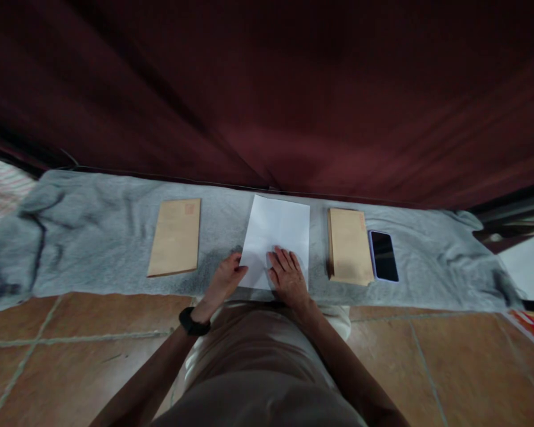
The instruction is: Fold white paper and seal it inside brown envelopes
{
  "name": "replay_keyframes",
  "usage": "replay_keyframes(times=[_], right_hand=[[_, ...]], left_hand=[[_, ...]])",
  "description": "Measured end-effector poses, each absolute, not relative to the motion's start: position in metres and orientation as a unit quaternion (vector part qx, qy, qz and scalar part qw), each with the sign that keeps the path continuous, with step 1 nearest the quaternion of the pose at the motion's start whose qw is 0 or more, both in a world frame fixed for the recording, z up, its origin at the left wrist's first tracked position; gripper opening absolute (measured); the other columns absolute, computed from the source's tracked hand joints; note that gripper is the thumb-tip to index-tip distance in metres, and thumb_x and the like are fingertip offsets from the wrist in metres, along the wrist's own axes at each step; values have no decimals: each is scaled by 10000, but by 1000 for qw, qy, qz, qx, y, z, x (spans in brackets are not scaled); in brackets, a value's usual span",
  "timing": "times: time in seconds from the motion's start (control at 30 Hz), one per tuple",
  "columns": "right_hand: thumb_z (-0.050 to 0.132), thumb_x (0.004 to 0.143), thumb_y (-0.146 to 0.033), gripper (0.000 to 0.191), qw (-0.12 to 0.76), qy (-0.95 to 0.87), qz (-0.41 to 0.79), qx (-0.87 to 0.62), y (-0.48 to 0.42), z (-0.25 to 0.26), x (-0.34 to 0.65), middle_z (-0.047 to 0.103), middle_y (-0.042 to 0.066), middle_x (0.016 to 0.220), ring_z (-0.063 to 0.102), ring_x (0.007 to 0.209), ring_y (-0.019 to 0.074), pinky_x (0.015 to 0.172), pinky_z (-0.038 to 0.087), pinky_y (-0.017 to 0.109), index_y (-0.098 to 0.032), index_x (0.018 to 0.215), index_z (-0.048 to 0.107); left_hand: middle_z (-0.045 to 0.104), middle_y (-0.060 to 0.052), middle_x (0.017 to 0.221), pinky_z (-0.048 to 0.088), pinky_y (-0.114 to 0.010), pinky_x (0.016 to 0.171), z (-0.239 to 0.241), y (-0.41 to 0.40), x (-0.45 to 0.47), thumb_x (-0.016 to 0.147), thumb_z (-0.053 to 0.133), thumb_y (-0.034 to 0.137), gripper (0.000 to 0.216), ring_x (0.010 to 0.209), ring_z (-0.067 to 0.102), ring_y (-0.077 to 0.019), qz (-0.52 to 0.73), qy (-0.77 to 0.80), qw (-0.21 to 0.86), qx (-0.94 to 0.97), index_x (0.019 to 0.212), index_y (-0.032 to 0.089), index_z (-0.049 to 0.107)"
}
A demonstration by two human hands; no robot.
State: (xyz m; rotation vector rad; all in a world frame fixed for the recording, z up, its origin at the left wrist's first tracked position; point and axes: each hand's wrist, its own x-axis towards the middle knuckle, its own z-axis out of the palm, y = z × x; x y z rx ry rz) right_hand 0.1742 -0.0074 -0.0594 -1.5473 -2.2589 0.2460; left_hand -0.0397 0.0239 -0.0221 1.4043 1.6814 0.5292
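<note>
A white sheet of paper (278, 225) lies on a grey cloth, its long side pointing away from me. My right hand (288, 277) rests palm down on the sheet's lower right part, fingers stretched out and open. At the lower left edge of the sheet is my left hand (226, 276), its fingers bent and the thumb apart from them; the thumb tip reaches the paper's edge. I see no grip on the sheet. A brown envelope (175, 237) lies to the left. On the right is a stack of brown envelopes (350, 246).
A phone (385, 256) with a dark screen lies right of the stack. The grey cloth (102, 237) covers a long narrow surface. Dark red fabric (267, 107) hangs along its far side. Tiled floor (93, 356) shows below, and a white item (527, 267) is at the far right.
</note>
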Motion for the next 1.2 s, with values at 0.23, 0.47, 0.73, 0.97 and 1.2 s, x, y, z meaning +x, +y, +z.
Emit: replay_keyframes(times=[0.23,0.47,0.73,0.97,1.2], right_hand=[[483,1035,-264,496,197,-806,82,-552,-9,-56,174,475,136,1587,426,1483,277,1259,296,520,-169,1522,483],[494,963,-165,513,207,-802,70,-556,-12,-62,177,576,207,1478,472,1446,279,1249,327,492,-55,1464,528],[425,1009,-193,495,215,-778,100,-582,-13,-52,179,564,145,1511,459,1452,275,1259,268,521,-112,1492,498],[439,1028,-262,492,225,-776,106,-580,-14,-54,181,542,126,1536,441,1468,267,1268,238,517,-146,1505,483],[446,1033,-252,480,224,-778,98,-578,-13,-52,182,543,123,1536,452,1459,264,1264,237,523,-163,1504,481]], left_hand=[[584,-176,1448,422,-441,1165,-20,19,-4,1023,403,275,448,1382,524,-280,236,564,145,778,1431,144,532],[435,-111,1619,255,-451,1273,-48,29,32,1069,303,300,519,1528,348,-224,131,451,150,870,1553,158,424],[371,-75,1655,158,-480,1293,-50,79,23,1070,343,382,546,1567,255,-241,123,453,103,877,1576,184,400],[344,-49,1665,99,-534,1287,-54,134,28,1059,327,420,560,1578,216,-283,107,498,83,857,1581,234,406],[299,-71,1685,80,-584,1269,-55,178,33,1047,328,459,601,1584,176,-320,101,534,106,833,1601,226,368]])
